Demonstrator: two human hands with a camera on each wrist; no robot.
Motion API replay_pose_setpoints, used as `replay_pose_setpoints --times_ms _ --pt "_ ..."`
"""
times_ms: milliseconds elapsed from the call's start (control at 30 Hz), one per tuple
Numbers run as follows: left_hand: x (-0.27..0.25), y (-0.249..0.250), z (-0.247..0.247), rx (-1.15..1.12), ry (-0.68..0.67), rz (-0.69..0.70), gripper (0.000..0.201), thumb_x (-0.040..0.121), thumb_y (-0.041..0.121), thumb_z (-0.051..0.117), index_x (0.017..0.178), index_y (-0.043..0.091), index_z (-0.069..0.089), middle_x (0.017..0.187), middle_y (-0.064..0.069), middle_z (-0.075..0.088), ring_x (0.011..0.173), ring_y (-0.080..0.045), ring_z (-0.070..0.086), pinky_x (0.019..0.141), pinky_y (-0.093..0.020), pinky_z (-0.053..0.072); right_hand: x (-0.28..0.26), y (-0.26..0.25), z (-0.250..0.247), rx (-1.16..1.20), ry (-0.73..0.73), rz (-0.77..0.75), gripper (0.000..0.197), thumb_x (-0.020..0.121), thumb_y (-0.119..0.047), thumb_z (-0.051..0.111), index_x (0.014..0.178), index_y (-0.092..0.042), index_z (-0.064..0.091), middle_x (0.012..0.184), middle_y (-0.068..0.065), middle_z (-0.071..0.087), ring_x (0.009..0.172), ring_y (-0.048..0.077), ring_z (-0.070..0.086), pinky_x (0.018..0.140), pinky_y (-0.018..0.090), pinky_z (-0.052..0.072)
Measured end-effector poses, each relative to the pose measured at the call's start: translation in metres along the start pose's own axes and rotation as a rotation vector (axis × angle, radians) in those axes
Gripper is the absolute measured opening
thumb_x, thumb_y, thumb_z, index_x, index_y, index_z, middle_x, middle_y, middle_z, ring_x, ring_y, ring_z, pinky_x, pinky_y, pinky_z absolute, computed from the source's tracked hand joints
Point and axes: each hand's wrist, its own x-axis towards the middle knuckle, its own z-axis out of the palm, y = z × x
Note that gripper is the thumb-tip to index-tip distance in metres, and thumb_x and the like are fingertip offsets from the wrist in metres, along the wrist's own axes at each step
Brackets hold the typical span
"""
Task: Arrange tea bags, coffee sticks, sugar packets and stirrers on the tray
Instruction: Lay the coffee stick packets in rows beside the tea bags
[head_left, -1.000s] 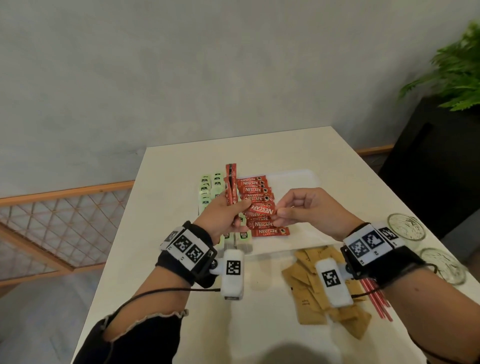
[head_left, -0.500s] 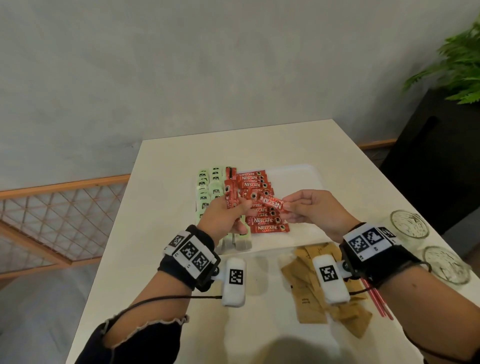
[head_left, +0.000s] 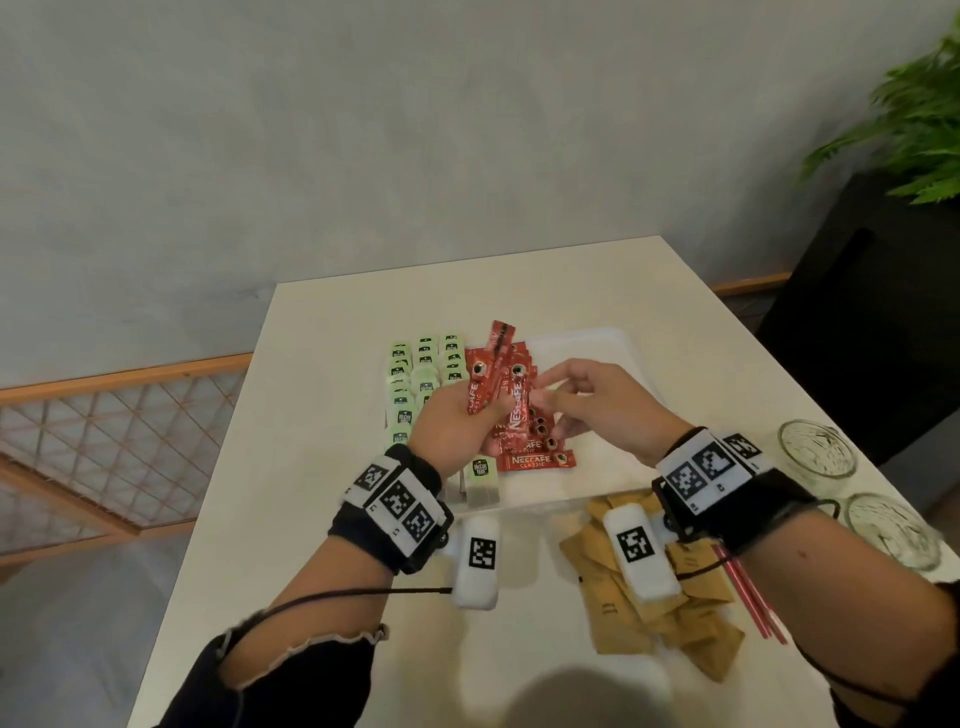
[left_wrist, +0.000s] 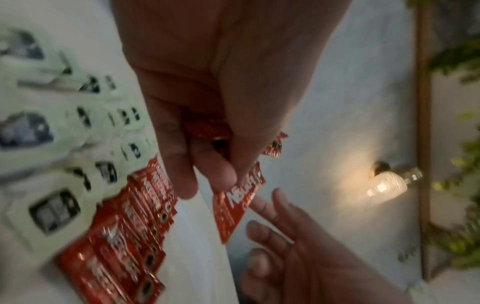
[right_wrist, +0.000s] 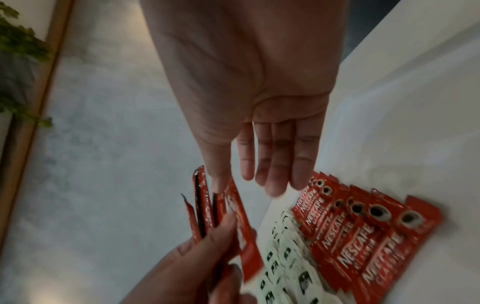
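- The head view looks forward and down from above the near edge of the tabletop (head_left: 332, 395), facing a grey wall.
- The left wrist view looks along the left hand (left_wrist: 223, 86), close to the fingers, tilted sideways and blurred.
- The right wrist view looks along the right hand (right_wrist: 249, 78), equally near.
- All three share the sticks (head_left: 519, 415) on the tray (head_left: 597, 353).
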Motion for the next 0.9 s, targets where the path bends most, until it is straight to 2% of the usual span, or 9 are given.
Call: replay_pose_setpoints --times_ms 100,233,333,433,567,667,767,833,900 --pt "0.0 0.002 -0.007 0.176 -0.102 0.07 0.03 0.095 0.037 0.06 0.095 0.008 0.065 0.085 -0.014 0.074 0.053 -0.016 0.065 0.067 -0.037 0.058 0.005 -0.007 -0.006 -0.131 0.043 -0.074 0.021 0.087 -0.033 0.069 0.104 -0.02 0.068 0.066 -0.003 0.056 0.053 0.01 0.056 0.064 0.024 0.053" --pt "0.002 0.003 -0.011 0.173 -0.179 0.036 0.03 0.093 0.032 0.064 0.1 0.004 0.066 0.089 -0.016 0.074 0.054 -0.016 0.065 0.057 -0.028 0.057 0.008 -0.004 -0.008 -0.207 0.022 -0.077 0.015 0.087 -0.029 0.071 0.084 -0.015 0.068 0.063 -0.004 0.055 0.047 0.007 0.051 0.061 0.025 0.047" --pt "0.002 0.002 -0.016 0.03 -0.171 -0.059 0.023 0.095 0.026 0.063 0.104 0.006 0.064 0.09 -0.013 0.074 0.05 -0.014 0.062 0.051 -0.025 0.054 0.008 0.012 -0.014 -0.287 0.031 0.037 0.018 0.084 -0.031 0.072 0.073 -0.018 0.068 0.066 -0.007 0.063 0.056 0.006 0.053 0.062 0.025 0.044" --pt "0.005 -0.001 -0.023 -0.071 -0.099 -0.136 0.018 0.096 0.024 0.06 0.103 0.008 0.062 0.077 -0.006 0.073 0.047 -0.014 0.059 0.048 -0.027 0.054 0.005 0.039 -0.018 -0.355 0.156 0.173 0.024 0.085 -0.03 0.07 0.066 -0.017 0.065 0.07 -0.003 0.065 0.069 0.012 0.055 0.061 0.025 0.039" --pt "0.009 -0.007 -0.025 -0.091 -0.076 -0.168 0.013 0.096 0.023 0.06 0.097 0.01 0.059 0.067 -0.003 0.063 0.047 -0.015 0.057 0.047 -0.028 0.053 -0.001 0.069 -0.016 -0.454 0.175 0.268 0.024 0.088 -0.03 0.067 0.075 -0.011 0.064 0.075 0.001 0.061 0.07 0.014 0.053 0.058 0.025 0.036" --pt "0.011 -0.008 -0.023 -0.102 -0.069 -0.187 0.011 0.096 0.021 0.06 0.091 0.012 0.058 0.065 -0.002 0.059 0.046 -0.014 0.055 0.047 -0.028 0.053 0.0 0.079 -0.017 -0.556 0.061 0.358 0.023 0.085 -0.035 0.067 0.078 -0.014 0.06 0.08 0.0 0.059 0.075 0.014 0.053 0.065 0.027 0.04" --pt "0.012 -0.007 -0.021 -0.097 -0.054 -0.19 0.016 0.095 0.027 0.061 0.086 0.015 0.057 0.063 0.0 0.056 0.045 -0.013 0.053 0.044 -0.025 0.05 0.004 0.082 -0.015 -0.7 -0.064 0.423 0.02 0.085 -0.038 0.064 0.076 -0.02 0.062 0.085 -0.002 0.062 0.085 0.016 0.057 0.082 0.034 0.048" --pt "0.013 -0.008 -0.02 -0.086 -0.041 -0.189 0.021 0.096 0.034 0.059 0.09 0.014 0.058 0.063 0.001 0.054 0.045 -0.013 0.051 0.044 -0.025 0.048 0.009 0.084 -0.012 -0.728 -0.1 0.447 0.02 0.084 -0.038 0.064 0.08 -0.018 0.068 0.086 -0.001 0.065 0.089 0.018 0.059 0.092 0.041 0.048" --pt "0.012 -0.01 -0.021 -0.075 -0.038 -0.186 0.024 0.097 0.038 0.055 0.093 0.015 0.057 0.065 0.002 0.051 0.046 -0.012 0.048 0.043 -0.025 0.044 0.015 0.087 -0.008 -0.724 -0.086 0.466 0.025 0.082 -0.037 0.065 0.086 -0.014 0.07 0.086 -0.001 0.065 0.089 0.019 0.06 0.094 0.043 0.047"
